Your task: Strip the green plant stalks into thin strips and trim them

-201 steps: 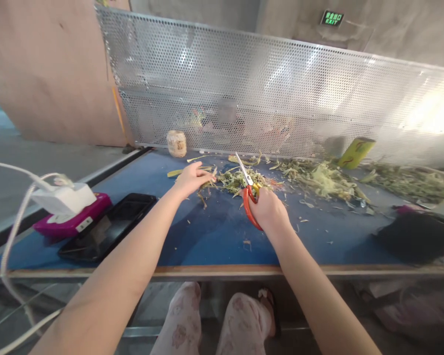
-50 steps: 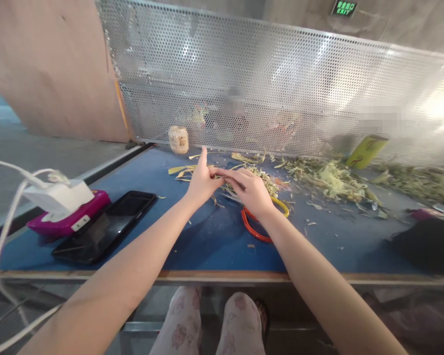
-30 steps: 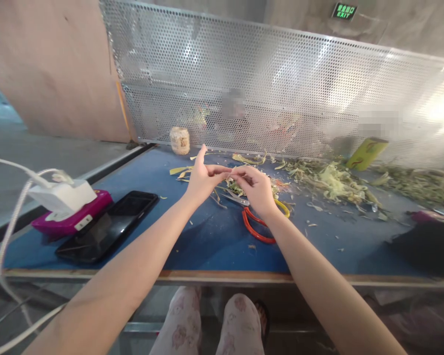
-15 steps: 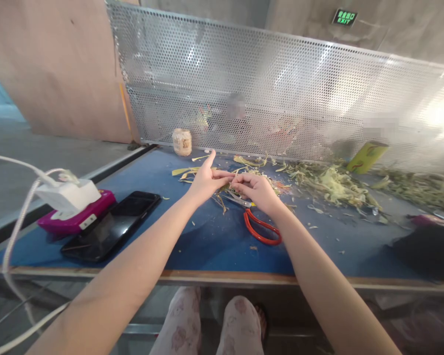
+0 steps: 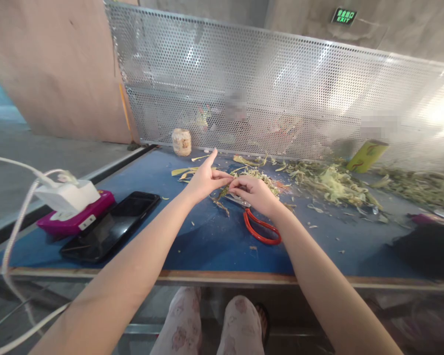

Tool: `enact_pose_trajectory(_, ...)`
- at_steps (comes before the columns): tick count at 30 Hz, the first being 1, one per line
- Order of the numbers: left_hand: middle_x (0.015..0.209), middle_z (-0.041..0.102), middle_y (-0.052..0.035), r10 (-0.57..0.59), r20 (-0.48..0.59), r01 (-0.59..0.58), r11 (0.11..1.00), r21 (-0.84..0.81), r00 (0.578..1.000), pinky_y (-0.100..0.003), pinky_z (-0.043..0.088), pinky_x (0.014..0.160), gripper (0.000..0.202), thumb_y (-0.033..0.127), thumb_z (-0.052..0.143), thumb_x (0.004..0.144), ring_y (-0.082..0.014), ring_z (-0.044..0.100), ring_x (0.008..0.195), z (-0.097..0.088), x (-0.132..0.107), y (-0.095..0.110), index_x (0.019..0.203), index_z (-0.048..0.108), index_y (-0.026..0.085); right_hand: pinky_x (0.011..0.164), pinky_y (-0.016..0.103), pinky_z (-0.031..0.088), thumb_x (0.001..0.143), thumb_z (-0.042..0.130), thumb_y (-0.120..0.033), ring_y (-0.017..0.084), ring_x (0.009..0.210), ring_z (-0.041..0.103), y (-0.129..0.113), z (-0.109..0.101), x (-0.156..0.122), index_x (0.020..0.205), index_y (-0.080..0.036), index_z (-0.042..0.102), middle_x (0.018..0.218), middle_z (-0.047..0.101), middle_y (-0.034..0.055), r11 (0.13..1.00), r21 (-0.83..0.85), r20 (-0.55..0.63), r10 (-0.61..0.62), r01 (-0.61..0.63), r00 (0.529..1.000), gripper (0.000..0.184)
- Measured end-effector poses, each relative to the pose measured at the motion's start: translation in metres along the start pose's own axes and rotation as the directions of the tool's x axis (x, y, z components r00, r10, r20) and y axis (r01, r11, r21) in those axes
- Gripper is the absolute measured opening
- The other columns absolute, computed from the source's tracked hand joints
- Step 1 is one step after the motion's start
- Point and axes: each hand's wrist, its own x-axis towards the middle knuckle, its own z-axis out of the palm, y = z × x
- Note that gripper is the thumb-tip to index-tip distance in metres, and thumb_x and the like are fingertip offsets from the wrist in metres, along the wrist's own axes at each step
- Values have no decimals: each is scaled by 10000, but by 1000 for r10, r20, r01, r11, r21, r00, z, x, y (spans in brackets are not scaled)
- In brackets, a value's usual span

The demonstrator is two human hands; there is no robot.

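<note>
My left hand (image 5: 203, 181) is over the blue tabletop, one digit pointing up and the others reaching to the fingertips of my right hand. My right hand (image 5: 255, 192) is closed in a pinch there. Whatever lies between the two sets of fingertips is too small or hidden to name. Below them lie scissors (image 5: 261, 231) with red handles, their blades partly under my right hand. A heap of shredded pale green plant bits (image 5: 261, 177) sits just behind my hands, with yellowish strips (image 5: 185, 172) to its left. A dry brownish scrap (image 5: 221, 204) lies nearer me.
A black phone (image 5: 111, 227) and a magenta power strip (image 5: 76, 217) with white plugs are at left. A jar (image 5: 181, 142) stands by the perforated metal screen (image 5: 207, 64). Plant piles (image 5: 333, 185), a green-yellow box (image 5: 368, 157) and a dark object (image 5: 429, 251) are at right.
My right hand has shifted slightly left and down, its fingers more curled, covering the yellow spot near the scissors' pivot. My left hand has barely moved.
</note>
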Motion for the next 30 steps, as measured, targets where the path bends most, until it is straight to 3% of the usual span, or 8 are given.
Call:
enact_pose_trajectory(7,875,681,-108,49,77,-54,997,61,996,-260,465,615,1032,121,655,660,-139,618,639,-2,1,-5,1374,-85,206,677,248,395,765,496,-160,118,702,522,1,0,1,724,-174,574,749,582,19,992,-118,46,-45,50,998,90)
enact_pose_trajectory(15,745,658,-43,-6,-46,6,1000,0,999,-253,451,618,1038,81,670,623,-115,600,617,1,-1,4,1380,-34,174,698,252,399,772,501,-161,117,715,528,-2,0,1,722,-180,579,747,585,14,990,-116,25,-80,82,997,95)
enact_pose_trajectory(22,721,638,-25,-66,-190,37,988,-153,980,-224,424,572,903,79,681,611,-117,603,648,4,0,5,1346,158,121,633,250,400,734,545,-221,103,647,501,-5,-2,0,706,-175,601,695,566,-1,993,111,-71,58,-49,996,78)
enact_pose_trajectory(26,699,637,-9,-53,-222,14,985,-174,974,-235,434,612,791,57,677,604,-134,617,708,4,2,6,1280,272,122,475,220,348,688,574,-306,66,490,407,-4,0,2,718,-168,580,601,518,-28,897,398,-102,253,-193,962,142)
enact_pose_trajectory(30,706,648,-24,-102,-250,36,966,-256,963,-269,453,638,722,54,674,610,-160,627,735,6,2,10,1234,314,106,445,211,315,647,607,-323,48,453,371,-6,0,3,688,-160,560,567,506,-39,838,498,-76,300,-225,951,174)
